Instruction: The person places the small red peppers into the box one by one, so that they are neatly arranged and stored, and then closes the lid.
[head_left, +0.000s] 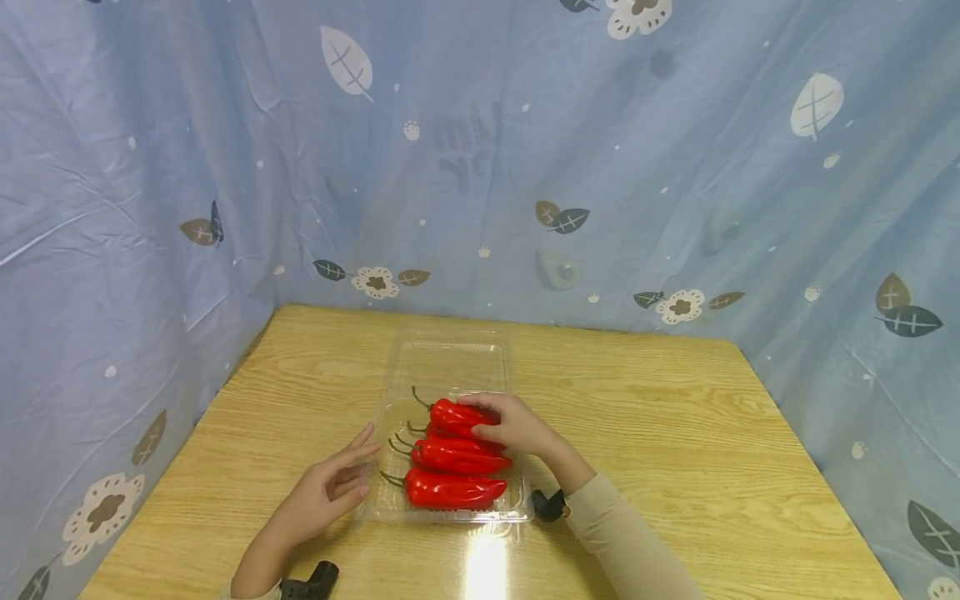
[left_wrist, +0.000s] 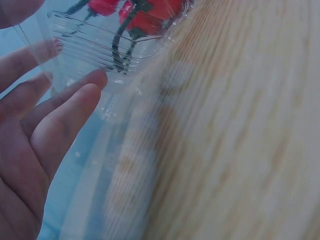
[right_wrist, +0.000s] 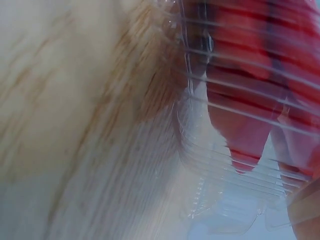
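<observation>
Several long red peppers (head_left: 453, 489) with green stems lie side by side in a clear plastic container (head_left: 517, 504), stems toward the left. My right hand (head_left: 517, 427) reaches in over the container's right side and grips the farthest pepper (head_left: 448, 414), fingers over its far side and thumb on the near side. On the left, my left hand (head_left: 321, 493) has its fingers loosely spread, the fingertips right at the container's left wall. In the left wrist view, the ribbed plastic wall (left_wrist: 85, 42) stands beside those fingers. The right wrist view shows pepper tips (right_wrist: 245, 145) through the ribbed side.
The container's clear lid (head_left: 450, 362) lies folded back on the far side. All this rests on a wood-grain table (head_left: 660, 433). A blue patterned curtain (head_left: 480, 167) hangs behind the table and along its sides.
</observation>
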